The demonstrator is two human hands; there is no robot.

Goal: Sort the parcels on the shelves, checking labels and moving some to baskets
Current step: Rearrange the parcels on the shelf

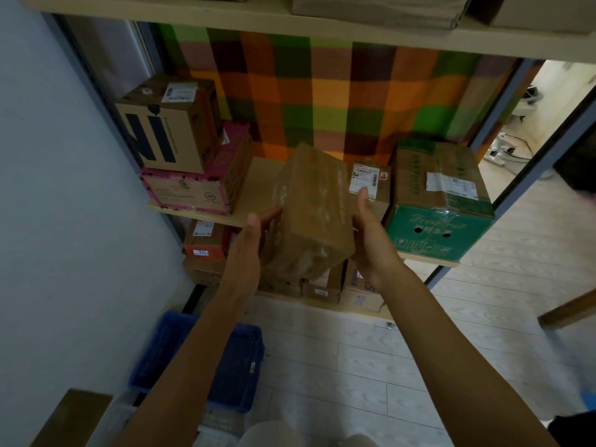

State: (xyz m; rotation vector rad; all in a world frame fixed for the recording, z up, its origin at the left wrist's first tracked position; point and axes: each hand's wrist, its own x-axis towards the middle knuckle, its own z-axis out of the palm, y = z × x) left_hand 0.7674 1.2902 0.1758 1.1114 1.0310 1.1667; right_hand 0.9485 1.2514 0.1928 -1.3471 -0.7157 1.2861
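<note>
A brown taped parcel (309, 211) is held tilted in front of the middle shelf (258, 175). My left hand (248, 243) presses its left side, and my right hand (374, 240) presses its right side. No label shows on the faces turned toward me. Behind my right hand stands a small brown box with a white label (366, 182). A blue basket (200, 356) sits on the floor at lower left, partly hidden by my left forearm.
On the shelf, a brown box with black letters (167, 124) sits on a pink box (200, 185) at left; a green fruit box (442, 201) stands at right. More parcels (206, 240) fill the lower shelf. A wall runs along the left, with a checked cloth behind.
</note>
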